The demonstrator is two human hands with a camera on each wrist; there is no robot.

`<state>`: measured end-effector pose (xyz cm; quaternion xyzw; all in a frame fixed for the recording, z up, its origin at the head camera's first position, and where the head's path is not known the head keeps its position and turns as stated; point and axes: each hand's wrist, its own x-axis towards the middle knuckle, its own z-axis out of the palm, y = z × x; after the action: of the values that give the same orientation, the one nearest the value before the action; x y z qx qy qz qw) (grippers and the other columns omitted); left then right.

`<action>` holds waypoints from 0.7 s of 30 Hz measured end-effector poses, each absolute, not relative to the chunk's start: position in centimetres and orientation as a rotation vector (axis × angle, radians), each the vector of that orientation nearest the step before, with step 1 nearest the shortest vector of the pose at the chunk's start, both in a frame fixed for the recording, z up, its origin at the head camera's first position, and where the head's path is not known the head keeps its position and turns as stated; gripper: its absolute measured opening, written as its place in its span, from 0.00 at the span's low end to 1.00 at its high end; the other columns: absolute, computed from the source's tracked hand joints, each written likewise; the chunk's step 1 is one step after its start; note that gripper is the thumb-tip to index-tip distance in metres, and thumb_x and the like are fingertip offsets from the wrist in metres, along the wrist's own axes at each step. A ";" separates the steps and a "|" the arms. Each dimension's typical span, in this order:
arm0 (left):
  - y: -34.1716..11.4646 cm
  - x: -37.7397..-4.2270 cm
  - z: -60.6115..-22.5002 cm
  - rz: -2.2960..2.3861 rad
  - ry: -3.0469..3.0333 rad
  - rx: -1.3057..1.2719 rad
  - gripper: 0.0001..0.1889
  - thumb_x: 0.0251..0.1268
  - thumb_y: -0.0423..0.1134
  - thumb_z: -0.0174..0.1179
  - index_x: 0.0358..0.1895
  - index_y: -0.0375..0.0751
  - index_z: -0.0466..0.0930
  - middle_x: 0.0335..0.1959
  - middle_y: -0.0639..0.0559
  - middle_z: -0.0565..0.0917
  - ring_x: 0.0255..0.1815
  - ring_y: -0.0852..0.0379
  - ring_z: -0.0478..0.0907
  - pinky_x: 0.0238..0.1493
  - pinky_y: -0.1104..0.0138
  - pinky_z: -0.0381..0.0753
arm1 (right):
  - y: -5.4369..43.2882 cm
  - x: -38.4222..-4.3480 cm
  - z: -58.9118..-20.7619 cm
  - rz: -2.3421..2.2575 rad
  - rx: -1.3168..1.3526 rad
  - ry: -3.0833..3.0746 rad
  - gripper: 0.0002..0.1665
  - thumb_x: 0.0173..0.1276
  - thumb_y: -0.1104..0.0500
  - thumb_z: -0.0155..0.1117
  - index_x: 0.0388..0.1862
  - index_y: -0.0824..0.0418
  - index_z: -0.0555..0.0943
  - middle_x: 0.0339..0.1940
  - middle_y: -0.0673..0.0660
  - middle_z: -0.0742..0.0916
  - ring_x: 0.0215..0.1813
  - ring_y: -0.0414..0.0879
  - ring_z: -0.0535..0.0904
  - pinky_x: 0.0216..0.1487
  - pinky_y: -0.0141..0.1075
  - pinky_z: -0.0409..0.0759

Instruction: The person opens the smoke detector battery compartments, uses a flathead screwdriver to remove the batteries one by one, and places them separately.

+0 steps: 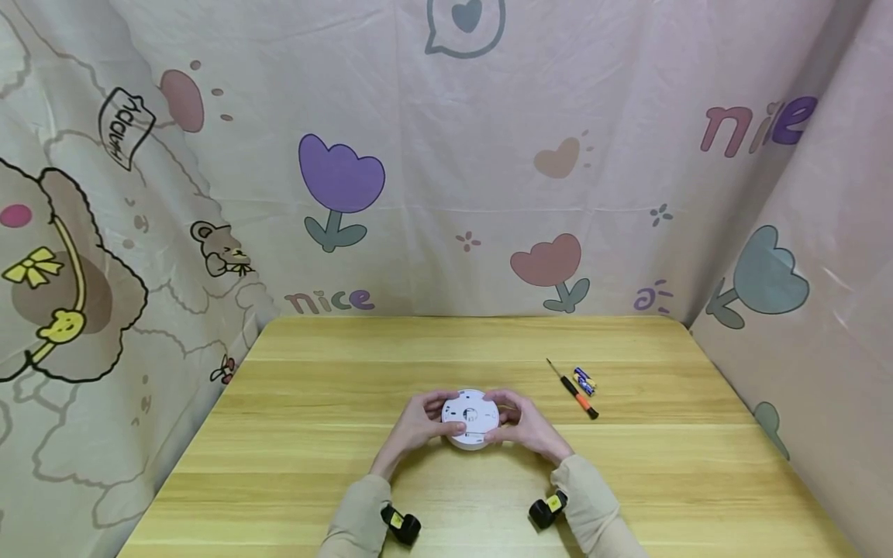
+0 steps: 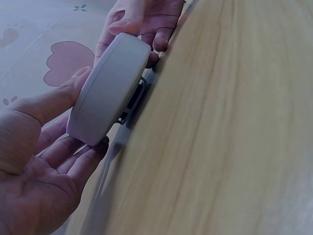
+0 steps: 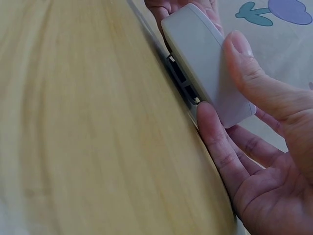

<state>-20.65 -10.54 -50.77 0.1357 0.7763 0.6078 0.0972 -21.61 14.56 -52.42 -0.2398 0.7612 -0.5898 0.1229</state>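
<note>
A round white smoke detector (image 1: 471, 415) is held between both hands above the near middle of the table, its slotted flat back facing up. My left hand (image 1: 418, 422) grips its left rim, thumb on the upper edge and fingers beneath. From the other side my right hand (image 1: 529, 425) holds the right rim the same way. In the left wrist view the smooth side wall of the smoke detector (image 2: 110, 88) shows, with a dark slotted part projecting from its underside. That dark part also appears under the smoke detector (image 3: 205, 63) in the right wrist view.
A screwdriver (image 1: 579, 398) with a black and orange handle lies right of the hands on the wooden table (image 1: 314, 387). Beside it are small blue and yellow batteries (image 1: 584, 381). Patterned curtains (image 1: 446, 155) hang behind the table and at both sides.
</note>
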 end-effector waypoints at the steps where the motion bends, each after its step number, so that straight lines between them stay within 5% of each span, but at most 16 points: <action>1: -10.6 -20.6 -50.8 1.798 2.301 0.402 0.32 0.53 0.34 0.76 0.63 0.31 0.77 0.61 0.32 0.82 0.62 0.39 0.81 0.66 0.53 0.81 | 14.6 -21.6 -52.4 -1.721 -0.699 2.220 0.38 0.55 0.66 0.78 0.64 0.67 0.73 0.61 0.72 0.80 0.42 0.42 0.82 0.42 0.28 0.82; 21: -10.4 -20.6 -50.9 1.799 2.352 0.369 0.31 0.51 0.35 0.77 0.61 0.32 0.79 0.60 0.33 0.83 0.62 0.38 0.81 0.67 0.51 0.80 | 14.6 -21.4 -52.1 -1.723 -0.659 2.195 0.40 0.55 0.62 0.78 0.67 0.63 0.73 0.63 0.68 0.81 0.45 0.44 0.82 0.46 0.30 0.82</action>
<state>-20.56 -10.42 -50.94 0.1234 0.7857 0.6010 0.0789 -21.44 14.62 -52.11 -0.2278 0.7584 -0.5952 0.1368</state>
